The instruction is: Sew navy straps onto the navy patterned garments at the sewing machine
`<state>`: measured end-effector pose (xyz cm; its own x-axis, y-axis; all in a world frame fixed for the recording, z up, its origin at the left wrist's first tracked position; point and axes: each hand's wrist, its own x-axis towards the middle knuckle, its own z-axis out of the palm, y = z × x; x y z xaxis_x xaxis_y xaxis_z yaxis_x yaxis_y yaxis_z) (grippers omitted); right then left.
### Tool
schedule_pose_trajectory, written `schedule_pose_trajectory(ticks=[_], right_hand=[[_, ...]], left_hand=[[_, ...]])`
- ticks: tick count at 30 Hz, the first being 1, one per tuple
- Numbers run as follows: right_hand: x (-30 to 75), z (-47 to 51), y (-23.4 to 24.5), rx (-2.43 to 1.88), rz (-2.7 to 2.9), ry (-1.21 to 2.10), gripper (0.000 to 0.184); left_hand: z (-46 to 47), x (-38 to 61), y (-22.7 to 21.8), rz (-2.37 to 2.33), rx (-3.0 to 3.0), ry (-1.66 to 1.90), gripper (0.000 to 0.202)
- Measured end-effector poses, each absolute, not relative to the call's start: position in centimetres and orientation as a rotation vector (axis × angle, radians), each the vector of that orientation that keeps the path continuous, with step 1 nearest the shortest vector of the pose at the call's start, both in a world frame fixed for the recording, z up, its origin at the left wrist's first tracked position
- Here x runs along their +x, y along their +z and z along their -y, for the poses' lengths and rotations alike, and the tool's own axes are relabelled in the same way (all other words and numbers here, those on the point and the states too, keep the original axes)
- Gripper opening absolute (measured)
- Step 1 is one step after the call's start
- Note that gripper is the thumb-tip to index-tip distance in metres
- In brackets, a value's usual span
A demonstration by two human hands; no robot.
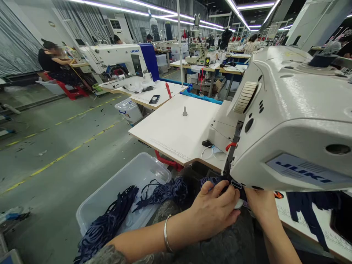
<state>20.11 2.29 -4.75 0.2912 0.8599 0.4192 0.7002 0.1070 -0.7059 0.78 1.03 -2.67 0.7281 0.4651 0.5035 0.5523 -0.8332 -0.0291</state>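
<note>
My left hand [214, 207], a silver bangle at its wrist, is by the needle area of a white JUKI sewing machine [297, 132]. Its fingers are bent and closed on a dark navy fabric strip [224, 181] at the machine's presser area. From the other side my right hand [258, 201] reaches in under the machine head, close to the same spot; its fingertips are hidden behind the head and the work. Bunched navy strips [176, 189] trail leftward over my lap into a clear plastic bin [143, 161].
More navy strips [310, 209] lie on the table at right, near a dark device. A white tabletop [176, 128] with a grey peg-like object [185, 111] extends ahead, a face mask [216, 149] at its near edge. Beyond stand another JUKI machine [118, 58] and a phone [154, 99].
</note>
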Motion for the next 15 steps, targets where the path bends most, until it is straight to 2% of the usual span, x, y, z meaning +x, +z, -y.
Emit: schedule_pose_trajectory(ticks=[8, 15], right_hand=[[20.18, -2.29, -5.3, -1.626, 1.539, 0.145, 0.028], [20.33, -2.26, -5.56, -1.603, 1.571, 0.15, 0.022]], left_hand=[[-0.68, 0.94, -2.84, 0.89, -2.679, -0.762, 0.038], [-0.56, 0.94, -2.96, 0.948, -2.664, -0.793, 0.039]])
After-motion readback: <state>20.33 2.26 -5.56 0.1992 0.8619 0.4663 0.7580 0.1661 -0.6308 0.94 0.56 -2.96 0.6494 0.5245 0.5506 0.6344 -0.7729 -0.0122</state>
